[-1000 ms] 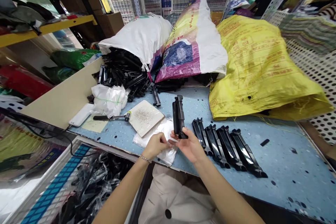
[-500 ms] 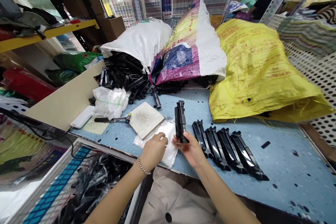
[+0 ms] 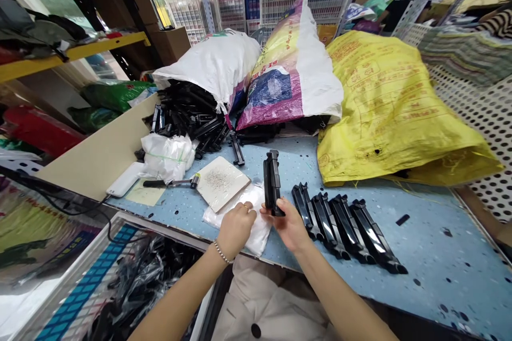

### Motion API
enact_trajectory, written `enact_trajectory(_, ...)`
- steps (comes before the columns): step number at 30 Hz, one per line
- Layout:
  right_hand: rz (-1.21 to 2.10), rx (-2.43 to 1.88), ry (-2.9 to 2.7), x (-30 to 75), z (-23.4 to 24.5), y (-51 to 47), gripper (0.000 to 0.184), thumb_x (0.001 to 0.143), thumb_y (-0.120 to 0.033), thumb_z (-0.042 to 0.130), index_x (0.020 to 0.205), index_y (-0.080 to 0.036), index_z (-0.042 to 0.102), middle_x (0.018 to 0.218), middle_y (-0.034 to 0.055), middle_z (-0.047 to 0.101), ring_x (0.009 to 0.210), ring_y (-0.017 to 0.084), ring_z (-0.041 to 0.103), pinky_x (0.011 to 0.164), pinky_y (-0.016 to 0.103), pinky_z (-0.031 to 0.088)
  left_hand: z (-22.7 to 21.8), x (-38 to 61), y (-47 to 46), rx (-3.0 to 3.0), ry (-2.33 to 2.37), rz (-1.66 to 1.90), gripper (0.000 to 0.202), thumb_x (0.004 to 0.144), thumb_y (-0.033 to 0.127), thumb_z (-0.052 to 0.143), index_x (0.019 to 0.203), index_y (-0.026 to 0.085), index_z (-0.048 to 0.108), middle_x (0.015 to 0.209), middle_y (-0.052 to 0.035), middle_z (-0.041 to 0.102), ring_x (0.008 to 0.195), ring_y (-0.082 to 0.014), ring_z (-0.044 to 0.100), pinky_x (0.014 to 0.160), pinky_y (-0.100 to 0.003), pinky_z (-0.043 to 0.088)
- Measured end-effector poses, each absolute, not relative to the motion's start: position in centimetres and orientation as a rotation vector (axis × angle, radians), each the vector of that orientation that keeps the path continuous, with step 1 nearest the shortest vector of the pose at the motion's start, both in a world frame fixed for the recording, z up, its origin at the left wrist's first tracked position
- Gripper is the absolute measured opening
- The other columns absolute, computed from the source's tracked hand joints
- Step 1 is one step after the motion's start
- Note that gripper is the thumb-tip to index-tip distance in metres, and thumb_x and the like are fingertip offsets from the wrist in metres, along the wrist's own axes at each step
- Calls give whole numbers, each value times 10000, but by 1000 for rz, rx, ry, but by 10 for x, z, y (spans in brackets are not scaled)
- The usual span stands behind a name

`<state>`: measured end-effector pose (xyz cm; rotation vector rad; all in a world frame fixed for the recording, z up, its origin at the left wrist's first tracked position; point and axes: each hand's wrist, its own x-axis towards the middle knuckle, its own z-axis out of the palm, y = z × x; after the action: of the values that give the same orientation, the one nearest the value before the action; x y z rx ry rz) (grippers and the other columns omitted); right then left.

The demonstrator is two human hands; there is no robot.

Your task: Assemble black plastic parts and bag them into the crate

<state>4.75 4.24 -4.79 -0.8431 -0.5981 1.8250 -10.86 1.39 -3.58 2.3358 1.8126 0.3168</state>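
My right hand [image 3: 291, 225] is closed around the lower end of a long, glossy black plastic part [image 3: 272, 181], holding it upright. To its left, my left hand [image 3: 237, 228] has its fingers curled in a pinch over a stack of clear plastic bags [image 3: 260, 232], closed on a bag; the fingertips are partly hidden. A pale square board [image 3: 220, 184] with a speckled centre lies just beyond the bags. On the right, several similar black parts [image 3: 346, 228] rest side by side in a slanted row on the blue tabletop [image 3: 448, 277].
A small hammer [image 3: 172, 183], a white power bank [image 3: 126, 179] with a cable and a white plastic bundle [image 3: 168, 154] lie at the left. Behind are a heap of black parts [image 3: 196, 117], white sacks [image 3: 276, 85] and a yellow sack [image 3: 392, 112]. Below left stands a crate [image 3: 92, 287] of bagged parts.
Both hands keep nearly the same place and grip. The black part has shifted very slightly left in view, along with a small shift of the whole scene.
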Motion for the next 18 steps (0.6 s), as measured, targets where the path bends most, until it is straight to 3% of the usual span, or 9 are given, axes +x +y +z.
enact_trajectory(3, 1649, -954, -752, 61, -41, 26, 344, 672, -360, 764, 957, -203, 653, 770, 3, 687, 709, 172, 632, 728, 303, 478, -38, -118, 16, 2248, 1889, 354, 352, 821, 17, 388, 1056, 144, 618, 1149, -135, 604, 992, -246, 602, 830, -375, 511)
enact_trajectory(7, 2214, -772, -545, 93, -37, -15, 339, 774, -469, 625, 889, -153, 674, 774, 67, 696, 656, 173, 619, 726, 352, 501, -45, -125, 18, 2077, 1724, 624, 574, 753, -1, 426, 1306, 147, 476, 1297, -136, 521, 1156, -227, 547, 982, -377, 476)
enact_trajectory(11, 2632, -653, -14, 102, -57, -36, 412, 798, -519, 543, 898, -135, 655, 670, 25, 643, 530, 99, 549, 633, 270, 524, -48, -126, 12, 2041, 1636, 713, 713, 736, -8, 418, 1415, 195, 341, 1419, -130, 410, 1274, -231, 458, 1042, -394, 442)
enact_trajectory(18, 2628, -444, 64, 84, -70, -12, 450, 812, -518, 527, 962, -108, 633, 568, -55, 488, 426, 49, 388, 557, 151, 493, -43, -110, -23, 2262, 1407, 634, 790, 793, -24, 334, 1497, 231, 83, 1521, -141, 268, 1367, -238, 349, 1080, -418, 407)
